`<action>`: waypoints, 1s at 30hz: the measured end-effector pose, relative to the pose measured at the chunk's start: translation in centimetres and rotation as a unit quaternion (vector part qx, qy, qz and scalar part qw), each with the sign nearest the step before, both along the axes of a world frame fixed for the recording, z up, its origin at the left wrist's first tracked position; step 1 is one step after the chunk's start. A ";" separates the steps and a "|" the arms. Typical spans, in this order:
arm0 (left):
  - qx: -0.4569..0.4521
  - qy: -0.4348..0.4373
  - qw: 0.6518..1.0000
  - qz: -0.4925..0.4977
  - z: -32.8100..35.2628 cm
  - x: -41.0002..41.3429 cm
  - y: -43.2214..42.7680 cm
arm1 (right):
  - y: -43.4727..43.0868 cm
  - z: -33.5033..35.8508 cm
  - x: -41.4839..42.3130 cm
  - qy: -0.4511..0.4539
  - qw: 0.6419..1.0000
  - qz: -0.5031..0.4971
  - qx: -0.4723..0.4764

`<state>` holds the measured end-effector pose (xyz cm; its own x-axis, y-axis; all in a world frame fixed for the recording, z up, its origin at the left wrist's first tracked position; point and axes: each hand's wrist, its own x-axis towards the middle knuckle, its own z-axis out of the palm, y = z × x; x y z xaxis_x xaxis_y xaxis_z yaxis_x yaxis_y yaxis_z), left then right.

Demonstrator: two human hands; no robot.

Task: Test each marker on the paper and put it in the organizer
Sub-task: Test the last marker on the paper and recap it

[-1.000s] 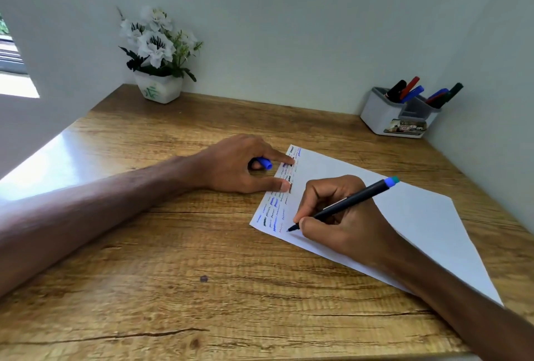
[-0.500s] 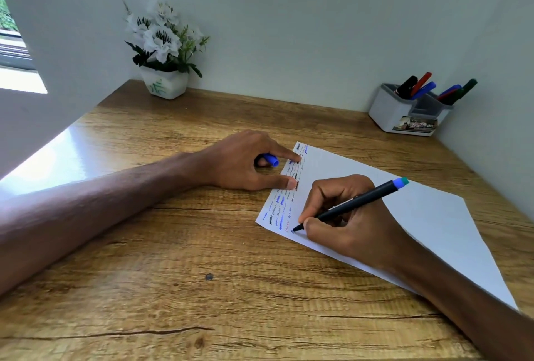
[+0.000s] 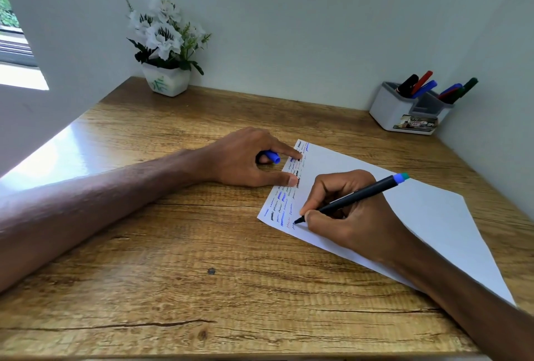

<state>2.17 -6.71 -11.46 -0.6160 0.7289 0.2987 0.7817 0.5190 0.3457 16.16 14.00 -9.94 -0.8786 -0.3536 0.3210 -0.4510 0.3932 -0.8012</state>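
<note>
No legible text, picture label (image 3: 417,123) on organizer (image 3: 385,112) front too blurred, paper (image 3: 427,216) carries only wavy scribbles

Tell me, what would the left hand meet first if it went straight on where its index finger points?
The left hand touches the paper; going on, it would probably meet the right hand holding the marker.
</note>
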 end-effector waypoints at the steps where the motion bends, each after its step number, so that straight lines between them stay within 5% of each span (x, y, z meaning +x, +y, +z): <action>1: 0.002 0.001 1.000 0.000 -0.1 0.0 0.0 | 0.0 0.0 0.0 0.002 1.000 -0.001 0.001; 30: 0.002 -0.005 1.000 0.001 0.0 0.0 0.1 | 0.3 -0.2 -0.8 0.007 0.999 -0.038 0.000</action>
